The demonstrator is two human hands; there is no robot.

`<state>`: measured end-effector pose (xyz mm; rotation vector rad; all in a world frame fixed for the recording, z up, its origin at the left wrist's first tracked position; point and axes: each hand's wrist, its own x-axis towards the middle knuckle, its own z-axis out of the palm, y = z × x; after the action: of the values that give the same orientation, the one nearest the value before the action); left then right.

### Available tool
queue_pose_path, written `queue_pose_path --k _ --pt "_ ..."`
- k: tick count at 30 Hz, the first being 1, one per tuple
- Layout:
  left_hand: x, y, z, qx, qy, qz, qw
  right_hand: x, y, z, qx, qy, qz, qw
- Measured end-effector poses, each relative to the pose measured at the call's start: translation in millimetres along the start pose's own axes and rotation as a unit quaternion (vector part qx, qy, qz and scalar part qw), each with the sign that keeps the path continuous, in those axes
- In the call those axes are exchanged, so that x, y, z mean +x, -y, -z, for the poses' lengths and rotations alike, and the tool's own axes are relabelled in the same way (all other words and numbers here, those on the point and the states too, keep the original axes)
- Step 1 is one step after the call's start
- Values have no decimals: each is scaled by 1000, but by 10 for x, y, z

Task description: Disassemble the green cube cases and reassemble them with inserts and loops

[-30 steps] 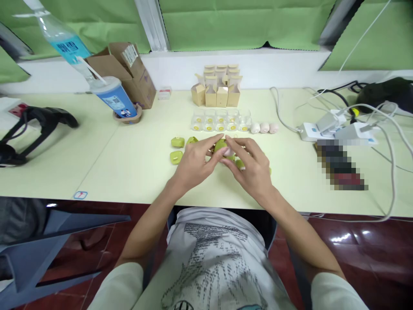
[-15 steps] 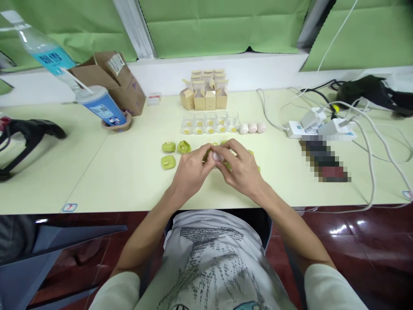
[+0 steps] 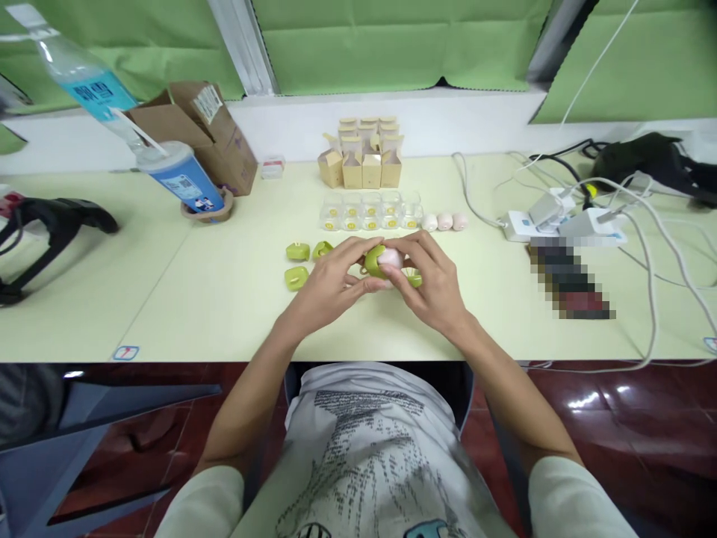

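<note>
My left hand pinches a green rounded cover with a small loop at its side. Fingers of my right hand close on a smooth pale pink rounded piece, which sits partly inside the cover's opening. Both hands meet above the table. Left of them lie several loose green covers; another green piece shows partly beneath my right fingers. Beyond, three pale pink balls line up beside two rows of clear plastic cups with yellow round marks.
Small open cardboard boxes stand by the wall. A brown carton, a blue cup and a tilted bottle are at left. To the right lie a power strip, white cables and a blurred dark object.
My hands have shifted slightly right and turned, bringing the green cover and the pale pink piece into plain view between my fingers. The whole view has moved a little.
</note>
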<state>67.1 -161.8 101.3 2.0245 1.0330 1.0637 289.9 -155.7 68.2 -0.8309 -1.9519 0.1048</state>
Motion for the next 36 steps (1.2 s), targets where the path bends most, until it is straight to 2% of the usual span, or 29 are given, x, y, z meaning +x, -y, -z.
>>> queue_pose_path --k 5,8,11,14,17,19,22,24,29,36 --pt "15 67 -32 -66 -22 23 997 -1 52 19 14 -18 29 999" --pt "20 106 -8 -95 -36 40 994 1 89 76 12 -45 0 999" --pt "19 155 115 -26 -70 51 996 21 -1 243 42 -91 -75 992" --pt "10 203 243 131 -30 38 990 75 -315 497 67 -96 -189 975" --pt "23 261 270 266 38 39 962 162 -752 706 41 -7 -335 941" --pt "47 298 240 313 51 49 947 214 -993 753 -2 58 -392 918" --pt "80 331 191 359 68 57 929 233 -1180 677 -65 122 -398 907" --pt "91 338 176 370 86 56 923 202 -1211 578 -73 132 -389 909" --pt "100 357 162 337 101 49 935 95 -1204 416 -102 101 -344 928" --pt "95 417 135 358 102 42 927 84 -1242 341 -114 87 -330 933"
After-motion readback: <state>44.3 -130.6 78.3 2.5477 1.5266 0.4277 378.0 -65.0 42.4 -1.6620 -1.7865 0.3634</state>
